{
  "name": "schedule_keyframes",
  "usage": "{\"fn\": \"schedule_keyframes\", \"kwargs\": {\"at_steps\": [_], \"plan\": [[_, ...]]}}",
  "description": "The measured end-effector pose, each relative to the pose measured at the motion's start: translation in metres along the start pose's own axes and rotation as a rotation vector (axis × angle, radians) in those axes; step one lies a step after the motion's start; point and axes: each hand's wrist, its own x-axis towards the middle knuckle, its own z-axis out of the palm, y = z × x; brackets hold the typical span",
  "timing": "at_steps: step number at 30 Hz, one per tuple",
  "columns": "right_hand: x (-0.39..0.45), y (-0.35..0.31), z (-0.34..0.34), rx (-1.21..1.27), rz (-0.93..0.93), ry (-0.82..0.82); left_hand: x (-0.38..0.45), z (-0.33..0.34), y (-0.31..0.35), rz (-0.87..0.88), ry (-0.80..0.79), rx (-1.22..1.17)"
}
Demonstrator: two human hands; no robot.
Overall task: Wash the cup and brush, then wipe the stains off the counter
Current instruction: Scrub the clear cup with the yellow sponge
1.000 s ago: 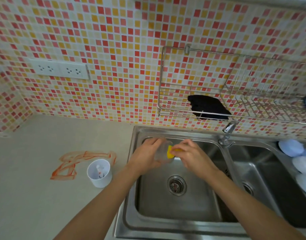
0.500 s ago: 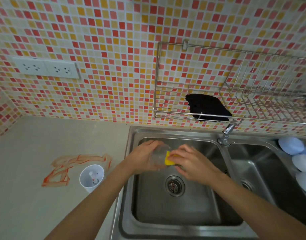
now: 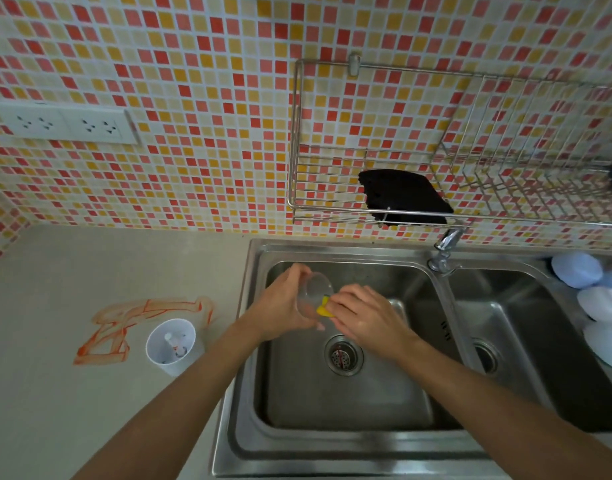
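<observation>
Over the left basin of the steel sink [image 3: 384, 445], the left hand [image 3: 280, 311] has its fingers curled around a clear round cup [image 3: 313, 297], while the right hand [image 3: 365, 317] pinches a yellow sponge [image 3: 323, 308] against the cup's mouth, and orange stains [image 3: 131, 323] streak the smooth bench [image 3: 90, 427] beside a white cup [image 3: 169, 344].

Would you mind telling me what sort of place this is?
Probably a home kitchen: a stainless steel double sink, a wall-mounted wire dish rack and a red and yellow mosaic-tiled wall.

1. Mosaic tile wall [image 3: 200, 64] in red, orange and cream.
2. White double socket [image 3: 64, 124] on the left.
3. Wire rack [image 3: 436, 216] mounted above a steel double sink [image 3: 332, 455].
4. Dim, even light.
</observation>
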Motion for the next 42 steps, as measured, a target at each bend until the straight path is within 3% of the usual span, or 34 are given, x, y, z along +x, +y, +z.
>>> {"fn": "schedule_keyframes", "kwargs": {"at_steps": [4,9,12,16,19,21,23,27,32,42], "plan": [[-0.005,-0.001,-0.005,0.114,0.052,0.003,0.002,0.003,-0.009,0.128,0.141,0.187],[-0.011,-0.001,-0.001,0.072,-0.042,-0.152,0.0,0.0,0.001,0.167,0.002,0.313],[0.003,0.013,-0.009,-0.041,-0.057,-0.131,0.0,0.0,0.006,0.168,-0.007,0.342],[0.004,0.005,-0.009,0.002,0.105,-0.094,0.006,-0.007,0.012,0.145,0.001,0.331],[-0.003,-0.009,0.0,0.404,0.378,-0.224,0.006,-0.008,0.007,0.137,-0.006,0.335],[-0.005,-0.007,0.003,0.509,0.44,-0.264,0.002,-0.005,0.005,0.139,-0.025,0.314],[-0.001,0.0,-0.003,0.465,0.362,-0.25,-0.001,-0.002,0.006,0.152,-0.052,0.319],[0.004,0.006,-0.016,0.12,0.093,-0.146,-0.002,-0.003,0.01,0.159,-0.033,0.314],[-0.007,0.004,-0.002,0.102,0.045,-0.233,0.0,-0.011,0.006,0.133,-0.04,0.219],[-0.004,0.004,0.005,-0.052,0.071,-0.002,0.006,-0.014,0.003,0.153,0.002,-0.039]]}}
